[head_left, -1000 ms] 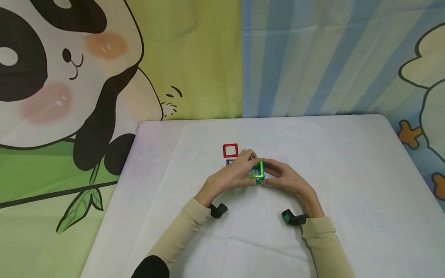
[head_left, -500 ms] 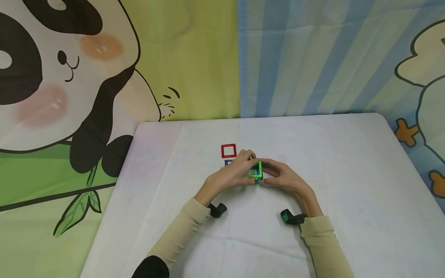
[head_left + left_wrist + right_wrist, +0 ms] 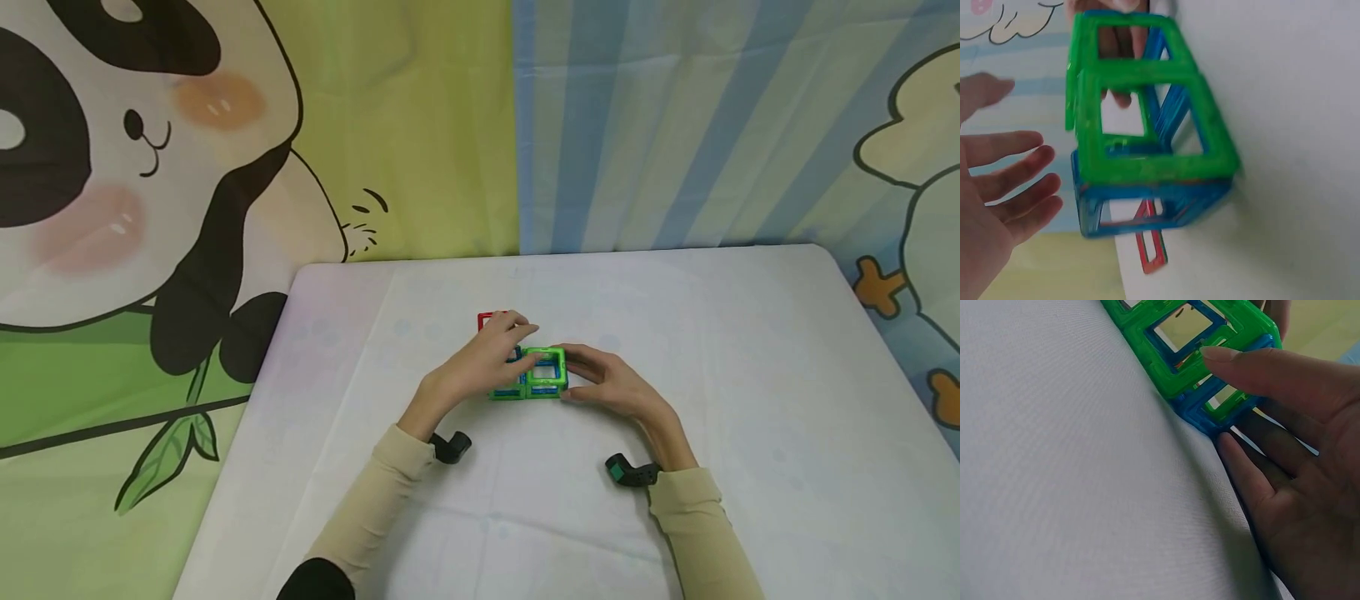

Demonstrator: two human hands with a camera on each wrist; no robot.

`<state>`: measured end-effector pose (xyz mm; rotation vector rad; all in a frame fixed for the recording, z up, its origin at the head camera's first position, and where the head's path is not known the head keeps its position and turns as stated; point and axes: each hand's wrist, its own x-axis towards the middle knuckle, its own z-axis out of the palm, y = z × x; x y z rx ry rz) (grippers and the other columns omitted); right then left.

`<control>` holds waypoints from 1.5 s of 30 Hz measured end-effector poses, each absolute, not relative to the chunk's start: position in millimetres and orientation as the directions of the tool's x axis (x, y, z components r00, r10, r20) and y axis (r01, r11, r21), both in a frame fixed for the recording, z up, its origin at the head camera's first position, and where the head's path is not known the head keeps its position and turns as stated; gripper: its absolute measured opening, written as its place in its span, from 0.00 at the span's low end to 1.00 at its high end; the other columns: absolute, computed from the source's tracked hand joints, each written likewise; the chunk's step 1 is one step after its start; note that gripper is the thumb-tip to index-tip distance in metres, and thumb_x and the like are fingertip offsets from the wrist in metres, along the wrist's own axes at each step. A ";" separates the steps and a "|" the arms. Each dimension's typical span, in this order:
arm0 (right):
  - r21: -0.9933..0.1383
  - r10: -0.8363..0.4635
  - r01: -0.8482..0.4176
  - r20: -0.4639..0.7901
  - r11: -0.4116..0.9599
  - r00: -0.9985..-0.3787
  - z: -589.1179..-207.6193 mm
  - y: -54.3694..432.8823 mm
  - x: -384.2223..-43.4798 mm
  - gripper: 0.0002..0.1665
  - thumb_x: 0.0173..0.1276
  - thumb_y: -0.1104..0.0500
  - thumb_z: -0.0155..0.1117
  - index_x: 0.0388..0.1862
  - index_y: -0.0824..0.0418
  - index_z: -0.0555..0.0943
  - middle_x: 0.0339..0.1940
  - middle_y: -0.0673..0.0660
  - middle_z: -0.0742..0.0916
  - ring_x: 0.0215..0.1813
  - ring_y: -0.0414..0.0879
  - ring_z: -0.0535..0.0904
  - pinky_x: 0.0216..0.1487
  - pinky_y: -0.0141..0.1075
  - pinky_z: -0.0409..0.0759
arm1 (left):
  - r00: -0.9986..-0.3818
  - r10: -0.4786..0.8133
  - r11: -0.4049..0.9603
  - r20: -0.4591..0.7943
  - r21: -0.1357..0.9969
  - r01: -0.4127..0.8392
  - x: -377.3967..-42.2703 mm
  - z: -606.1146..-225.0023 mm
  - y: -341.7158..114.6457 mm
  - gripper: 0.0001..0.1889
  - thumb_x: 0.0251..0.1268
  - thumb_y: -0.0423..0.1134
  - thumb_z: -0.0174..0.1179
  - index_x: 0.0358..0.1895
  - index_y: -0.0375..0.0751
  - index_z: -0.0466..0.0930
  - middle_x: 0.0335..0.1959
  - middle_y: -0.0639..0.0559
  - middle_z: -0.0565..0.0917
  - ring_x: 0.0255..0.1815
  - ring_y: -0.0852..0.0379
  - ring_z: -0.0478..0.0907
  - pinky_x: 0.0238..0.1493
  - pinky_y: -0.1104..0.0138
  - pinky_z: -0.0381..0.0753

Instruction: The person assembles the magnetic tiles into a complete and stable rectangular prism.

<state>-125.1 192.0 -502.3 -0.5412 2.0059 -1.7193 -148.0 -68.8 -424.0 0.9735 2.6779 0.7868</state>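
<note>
A box-like construction of green and blue magnetic tiles [image 3: 1091,125] stands on the white-covered table, its open square frames joined edge to edge. My right hand [image 3: 622,389] grips its right end, thumb [image 3: 1285,375] across the near frames and the other fingers behind the blue end tile [image 3: 1200,403]. My left hand [image 3: 480,362] is off to the construction's left with fingers spread; the left wrist view shows a gap between those fingers and the tiles. In the head view that hand overlaps the construction's left part.
A red square tile [image 3: 482,320] lies behind the construction, partly covered by my left hand. In the left wrist view red tile frames [image 3: 1157,265] show beyond the blue side. Behind the table [image 3: 750,375] hangs a printed curtain [image 3: 450,125].
My left hand has let go of the construction and moved left and slightly back, its fingers opening. More of the green front now shows. The right hand keeps its hold.
</note>
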 end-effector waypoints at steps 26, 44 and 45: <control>-0.975 -0.499 0.020 -0.132 0.223 -0.856 -507.2 191.3 -124.3 0.48 0.62 0.64 0.76 0.78 0.65 0.65 0.78 0.66 0.70 0.78 0.62 0.68 0.72 0.52 0.71 | -0.834 0.508 0.808 -0.218 0.455 0.374 -218.4 -468.5 -102.5 0.31 0.66 0.41 0.71 0.70 0.33 0.74 0.68 0.40 0.72 0.65 0.45 0.66 0.66 0.56 0.76; -0.973 -0.495 0.015 -0.130 0.231 -0.859 -504.6 191.5 -123.6 0.48 0.62 0.63 0.77 0.79 0.64 0.65 0.78 0.65 0.70 0.78 0.61 0.69 0.72 0.52 0.71 | -0.835 0.490 0.849 -0.249 0.356 0.391 -217.0 -463.5 -106.5 0.30 0.65 0.39 0.70 0.65 0.27 0.73 0.60 0.38 0.71 0.60 0.46 0.67 0.65 0.56 0.75; -0.973 -0.496 0.015 -0.131 0.230 -0.858 -504.5 192.1 -123.6 0.48 0.62 0.64 0.77 0.79 0.64 0.65 0.78 0.65 0.70 0.78 0.61 0.68 0.72 0.52 0.71 | -0.838 0.486 0.850 -0.250 0.358 0.386 -216.1 -462.9 -107.4 0.30 0.65 0.39 0.70 0.66 0.28 0.73 0.59 0.39 0.72 0.59 0.46 0.67 0.65 0.56 0.76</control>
